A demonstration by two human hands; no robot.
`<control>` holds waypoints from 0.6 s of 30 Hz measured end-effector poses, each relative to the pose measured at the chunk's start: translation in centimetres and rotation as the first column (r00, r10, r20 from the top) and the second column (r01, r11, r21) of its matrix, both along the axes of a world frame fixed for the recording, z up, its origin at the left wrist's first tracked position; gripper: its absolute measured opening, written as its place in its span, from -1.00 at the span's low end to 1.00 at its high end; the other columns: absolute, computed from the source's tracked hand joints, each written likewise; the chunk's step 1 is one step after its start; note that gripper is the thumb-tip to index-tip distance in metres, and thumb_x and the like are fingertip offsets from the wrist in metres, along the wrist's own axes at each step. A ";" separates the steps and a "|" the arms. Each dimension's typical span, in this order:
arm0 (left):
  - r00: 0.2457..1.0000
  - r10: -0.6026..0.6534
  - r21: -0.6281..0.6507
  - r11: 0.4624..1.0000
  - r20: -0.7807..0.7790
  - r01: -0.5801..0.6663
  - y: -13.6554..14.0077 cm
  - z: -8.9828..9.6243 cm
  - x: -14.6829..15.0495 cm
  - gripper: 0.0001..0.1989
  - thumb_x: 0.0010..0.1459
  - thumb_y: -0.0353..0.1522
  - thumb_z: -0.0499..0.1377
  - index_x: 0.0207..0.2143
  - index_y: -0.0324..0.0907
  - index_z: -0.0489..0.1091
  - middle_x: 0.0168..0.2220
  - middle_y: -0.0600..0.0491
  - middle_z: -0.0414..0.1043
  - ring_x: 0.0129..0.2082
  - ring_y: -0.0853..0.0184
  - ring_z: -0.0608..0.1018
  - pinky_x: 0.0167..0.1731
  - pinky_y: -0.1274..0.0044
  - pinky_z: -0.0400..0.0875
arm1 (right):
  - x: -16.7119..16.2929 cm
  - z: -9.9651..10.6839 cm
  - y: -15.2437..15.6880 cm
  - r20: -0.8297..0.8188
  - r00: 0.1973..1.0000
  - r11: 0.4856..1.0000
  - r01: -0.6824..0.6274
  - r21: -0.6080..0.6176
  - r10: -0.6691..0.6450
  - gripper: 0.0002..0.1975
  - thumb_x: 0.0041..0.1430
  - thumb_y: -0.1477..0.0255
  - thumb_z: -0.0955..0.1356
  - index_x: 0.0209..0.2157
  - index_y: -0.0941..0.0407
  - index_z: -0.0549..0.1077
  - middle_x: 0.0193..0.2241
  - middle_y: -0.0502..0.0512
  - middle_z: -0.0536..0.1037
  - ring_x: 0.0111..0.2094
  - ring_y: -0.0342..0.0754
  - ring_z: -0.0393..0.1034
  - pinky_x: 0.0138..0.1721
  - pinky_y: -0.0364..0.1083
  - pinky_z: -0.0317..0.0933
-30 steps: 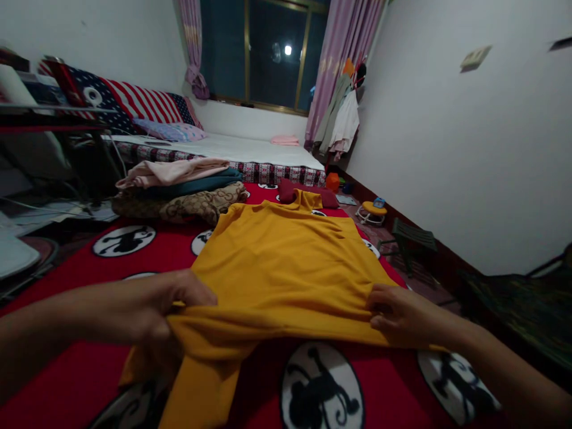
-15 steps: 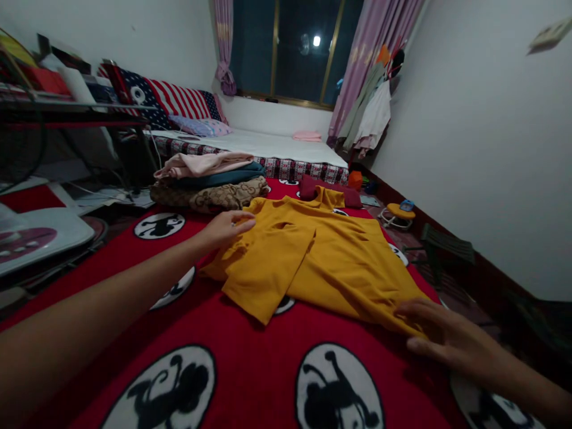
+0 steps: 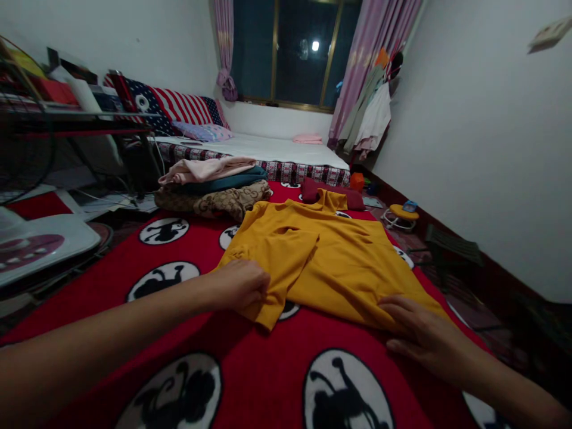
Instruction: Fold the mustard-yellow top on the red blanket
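A mustard-yellow long-sleeved top (image 3: 344,256) with a high collar lies spread on a red blanket (image 3: 268,369) printed with black figures in white ovals. One sleeve is folded across its left side, the cuff pointing towards me. My left hand (image 3: 243,285) rests on that sleeve, its fingers curled closed on the fabric; the fingertips are partly hidden. At the near right edge of the top, my right hand (image 3: 424,336) touches the cloth with fingers stretched out and thumb apart.
Folded clothes (image 3: 214,185) are stacked at the back left, and a dark red folded cloth (image 3: 308,189) lies behind the collar. Beyond stands a low bed (image 3: 277,149). A small round stool (image 3: 402,214) is on the right, a cluttered table (image 3: 80,116) on the left.
My left hand has come nearer and to the right, closing on the folded sleeve. My right hand has shifted slightly left along the top's near edge.
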State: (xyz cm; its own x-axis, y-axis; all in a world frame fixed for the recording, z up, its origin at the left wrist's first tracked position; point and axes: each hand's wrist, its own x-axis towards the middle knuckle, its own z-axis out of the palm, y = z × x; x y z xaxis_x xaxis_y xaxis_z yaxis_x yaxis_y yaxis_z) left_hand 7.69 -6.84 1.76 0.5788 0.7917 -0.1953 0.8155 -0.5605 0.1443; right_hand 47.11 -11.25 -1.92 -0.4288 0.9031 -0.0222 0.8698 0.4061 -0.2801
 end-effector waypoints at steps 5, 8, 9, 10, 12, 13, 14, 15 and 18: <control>0.816 0.244 -0.330 0.941 0.524 -0.070 6.2 4.6 0.5 -0.86 0.08 -0.35 0.13 -0.38 -0.24 0.43 -0.52 0.04 0.45 -0.53 0.37 0.46 -0.48 0.55 0.32 | 0.4 -0.5 0.1 0.018 1.000 1.000 0.006 -0.026 -0.005 -0.49 0.13 0.17 0.36 0.09 0.05 0.42 0.15 0.22 0.38 0.15 0.18 0.29 0.17 0.12 0.19; 0.240 0.236 -0.126 0.909 0.942 -0.397 10.6 6.4 0.6 -0.72 0.25 -0.30 -0.01 -0.08 -0.22 0.35 -0.10 -0.09 0.46 -0.24 0.38 0.51 -0.25 0.52 0.39 | 0.0 -0.3 0.2 -0.013 0.999 0.999 0.034 0.000 -0.034 -0.48 0.14 0.17 0.34 0.12 0.03 0.38 0.16 0.23 0.37 0.14 0.17 0.31 0.15 0.13 0.22; 0.143 0.191 -0.103 0.878 0.971 -0.468 11.5 6.3 0.4 -0.68 0.26 -0.29 -0.02 0.01 -0.20 0.29 0.04 -0.12 0.38 -0.13 0.37 0.48 -0.20 0.50 0.39 | 0.1 -0.3 0.1 -0.028 0.999 0.999 0.043 0.018 -0.042 -0.47 0.14 0.17 0.34 0.14 0.02 0.37 0.16 0.23 0.36 0.14 0.17 0.31 0.15 0.13 0.23; 0.110 0.177 -0.098 0.855 0.978 -0.509 12.0 5.7 0.0 -0.64 0.24 -0.28 0.01 0.06 -0.18 0.25 0.11 -0.14 0.32 -0.06 0.33 0.46 -0.17 0.48 0.38 | 0.3 -0.3 0.0 -0.039 0.998 0.998 0.046 0.036 -0.044 -0.46 0.13 0.18 0.35 0.15 0.01 0.36 0.17 0.22 0.36 0.14 0.17 0.31 0.15 0.13 0.22; 0.208 0.249 -0.107 0.845 0.946 -0.524 11.9 3.7 -1.0 -0.56 0.15 -0.20 0.13 0.04 -0.21 0.28 0.06 -0.18 0.36 -0.06 0.24 0.47 -0.19 0.44 0.40 | 1.5 -0.3 -0.4 -0.045 0.999 0.998 0.034 0.061 -0.031 -0.44 0.09 0.20 0.38 0.14 -0.03 0.37 0.17 0.20 0.35 0.15 0.19 0.30 0.15 0.15 0.22; 0.311 0.304 -0.103 0.844 0.900 -0.527 11.4 2.5 -1.7 -0.52 0.08 -0.12 0.17 -0.03 -0.23 0.34 -0.03 -0.17 0.44 -0.11 0.19 0.50 -0.22 0.43 0.40 | 2.5 -0.5 -0.7 -0.041 0.999 0.997 0.030 0.070 -0.027 -0.44 0.06 0.22 0.40 0.13 -0.05 0.38 0.17 0.19 0.36 0.14 0.21 0.30 0.14 0.16 0.23; 0.438 0.352 -0.085 0.849 0.827 -0.522 10.5 1.2 -2.3 -0.46 0.02 -0.04 0.18 -0.08 -0.24 0.39 -0.12 -0.14 0.49 -0.16 0.16 0.52 -0.23 0.43 0.41 | 3.6 -0.7 -1.0 -0.034 0.999 0.996 0.032 0.077 -0.029 -0.44 0.03 0.24 0.41 0.11 -0.07 0.40 0.17 0.18 0.37 0.14 0.22 0.31 0.12 0.17 0.25; 0.545 0.386 -0.056 0.849 0.745 -0.525 9.6 0.0 -3.0 -0.40 -0.02 0.04 0.16 -0.10 -0.25 0.42 -0.18 -0.12 0.52 -0.19 0.14 0.53 -0.25 0.43 0.40 | 4.7 -0.9 -1.3 -0.025 0.999 0.996 0.036 0.084 -0.034 -0.45 -0.01 0.28 0.42 0.09 -0.09 0.42 0.16 0.17 0.38 0.13 0.24 0.32 0.11 0.17 0.26; 0.734 0.439 -0.025 0.866 0.518 -0.500 7.0 -2.3 -4.6 -0.28 -0.04 0.15 0.08 -0.09 -0.25 0.48 -0.31 -0.05 0.56 -0.31 0.15 0.56 -0.35 0.47 0.37 | 8.1 -1.7 -2.0 -0.009 0.999 0.993 0.050 0.105 -0.049 -0.50 -0.08 0.41 0.40 -0.01 -0.10 0.50 0.14 0.16 0.40 0.09 0.25 0.36 0.05 0.15 0.33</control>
